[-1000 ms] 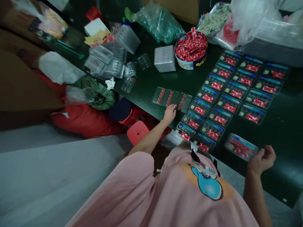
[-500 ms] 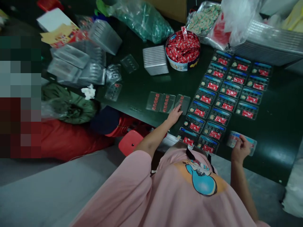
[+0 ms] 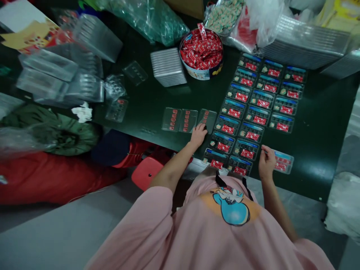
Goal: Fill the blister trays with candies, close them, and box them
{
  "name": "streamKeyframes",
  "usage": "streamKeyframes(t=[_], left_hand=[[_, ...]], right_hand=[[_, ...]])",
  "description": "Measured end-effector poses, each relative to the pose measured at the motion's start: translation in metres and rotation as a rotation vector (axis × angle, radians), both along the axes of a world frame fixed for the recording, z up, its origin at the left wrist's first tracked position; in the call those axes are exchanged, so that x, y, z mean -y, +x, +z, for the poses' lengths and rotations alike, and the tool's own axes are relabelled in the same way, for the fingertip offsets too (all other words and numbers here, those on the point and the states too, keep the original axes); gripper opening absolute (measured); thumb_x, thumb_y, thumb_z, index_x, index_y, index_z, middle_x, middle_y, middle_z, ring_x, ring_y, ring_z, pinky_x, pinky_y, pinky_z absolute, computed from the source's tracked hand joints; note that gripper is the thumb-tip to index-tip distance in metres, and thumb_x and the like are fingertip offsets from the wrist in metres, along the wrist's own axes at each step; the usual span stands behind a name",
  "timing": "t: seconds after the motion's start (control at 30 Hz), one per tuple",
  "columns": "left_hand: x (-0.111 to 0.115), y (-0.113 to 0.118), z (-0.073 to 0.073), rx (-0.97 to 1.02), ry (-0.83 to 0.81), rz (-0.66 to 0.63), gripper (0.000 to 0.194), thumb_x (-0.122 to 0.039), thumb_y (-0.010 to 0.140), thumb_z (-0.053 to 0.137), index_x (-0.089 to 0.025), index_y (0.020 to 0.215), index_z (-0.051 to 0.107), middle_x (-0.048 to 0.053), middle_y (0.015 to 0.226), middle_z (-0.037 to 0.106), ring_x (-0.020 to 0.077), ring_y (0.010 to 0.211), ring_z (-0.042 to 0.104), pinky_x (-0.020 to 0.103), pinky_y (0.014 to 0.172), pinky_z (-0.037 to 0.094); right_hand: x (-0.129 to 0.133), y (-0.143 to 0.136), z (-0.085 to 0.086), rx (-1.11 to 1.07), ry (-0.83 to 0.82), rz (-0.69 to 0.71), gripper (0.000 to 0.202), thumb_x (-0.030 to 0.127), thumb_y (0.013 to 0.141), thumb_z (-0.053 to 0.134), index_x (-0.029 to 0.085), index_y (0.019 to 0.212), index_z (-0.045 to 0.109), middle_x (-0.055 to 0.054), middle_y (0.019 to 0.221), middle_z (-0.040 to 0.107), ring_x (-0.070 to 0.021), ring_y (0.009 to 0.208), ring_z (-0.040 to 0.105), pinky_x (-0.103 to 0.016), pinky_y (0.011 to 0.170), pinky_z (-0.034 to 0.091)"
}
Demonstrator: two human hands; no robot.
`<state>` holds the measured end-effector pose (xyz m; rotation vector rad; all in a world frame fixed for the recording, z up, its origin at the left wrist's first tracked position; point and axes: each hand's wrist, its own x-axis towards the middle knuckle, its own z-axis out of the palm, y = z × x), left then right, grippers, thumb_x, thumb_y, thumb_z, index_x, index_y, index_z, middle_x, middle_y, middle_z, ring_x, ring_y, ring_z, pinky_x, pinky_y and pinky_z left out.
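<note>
Fingers of my left hand (image 3: 199, 134) are stretched out over the lower end of a clear plastic tray (image 3: 208, 117) with small red pieces in it. Two similar clear trays (image 3: 188, 120) lie to its left. My right hand (image 3: 266, 162) is closed, thumb and fingertips together, beside the rows of filled trays (image 3: 247, 153); anything pinched there is too small to make out. Just right of that hand lies a single filled tray (image 3: 287, 163) with a red patterned packet and a blue strip. The filled trays hold similar red packets and blue items.
A round tin (image 3: 203, 71) of red packets stands at the back, beside a stack of clear trays (image 3: 168, 67). More clear trays (image 3: 50, 71) are piled at the left. A green plastic bag (image 3: 149, 22) and a bag of small pale pieces (image 3: 225, 17) lie behind.
My right hand has moved left off the single filled tray, towards the rows. My left hand stays at the clear tray's lower end. The whole view has shifted.
</note>
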<state>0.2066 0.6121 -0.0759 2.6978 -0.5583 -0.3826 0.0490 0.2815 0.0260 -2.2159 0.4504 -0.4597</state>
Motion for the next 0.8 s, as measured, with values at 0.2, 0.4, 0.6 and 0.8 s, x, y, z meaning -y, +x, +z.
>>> streamKeyframes(t=[0.2, 0.4, 0.6, 0.8], left_hand=[[0.003, 0.013, 0.016, 0.064, -0.186, 0.176, 0.018, -0.016, 0.090, 0.046, -0.017, 0.087, 0.063, 0.015, 0.126, 0.058, 0.0245, 0.127, 0.047, 0.043, 0.106, 0.039], [0.033, -0.010, 0.086, 0.352, -0.500, 0.208, 0.017, -0.019, 0.094, 0.043, -0.018, 0.088, 0.058, 0.011, 0.116, 0.060, 0.0176, 0.112, 0.057, 0.038, 0.102, 0.046], [0.137, -0.091, 0.147, 0.327, -0.810, -0.108, 0.013, -0.010, 0.091, 0.049, -0.020, 0.085, 0.056, 0.007, 0.112, 0.064, 0.0189, 0.121, 0.057, 0.041, 0.101, 0.050], [0.230, -0.134, 0.140, 0.081, -0.919, -0.283, 0.014, -0.024, 0.095, 0.049, -0.022, 0.085, 0.059, 0.008, 0.112, 0.066, 0.0202, 0.123, 0.057, 0.050, 0.106, 0.045]], right_hand=[[0.018, 0.004, 0.009, -0.047, 0.119, 0.084, 0.026, 0.032, 0.093, 0.049, 0.019, 0.107, 0.067, -0.010, 0.111, 0.066, -0.0216, 0.109, 0.060, -0.045, 0.101, 0.046], [-0.007, 0.016, 0.005, -0.364, 1.041, 0.090, 0.035, 0.047, 0.085, 0.061, 0.026, 0.112, 0.060, -0.006, 0.113, 0.067, -0.0208, 0.105, 0.064, -0.042, 0.096, 0.051], [0.000, 0.040, 0.000, -0.434, 1.786, 0.125, 0.048, 0.058, 0.083, 0.061, 0.034, 0.123, 0.052, -0.003, 0.120, 0.066, -0.0207, 0.111, 0.063, -0.045, 0.095, 0.052], [0.046, 0.019, 0.008, -0.242, 1.747, 0.150, 0.044, 0.057, 0.081, 0.064, 0.030, 0.115, 0.058, -0.001, 0.107, 0.069, -0.0202, 0.109, 0.063, -0.036, 0.090, 0.053]])
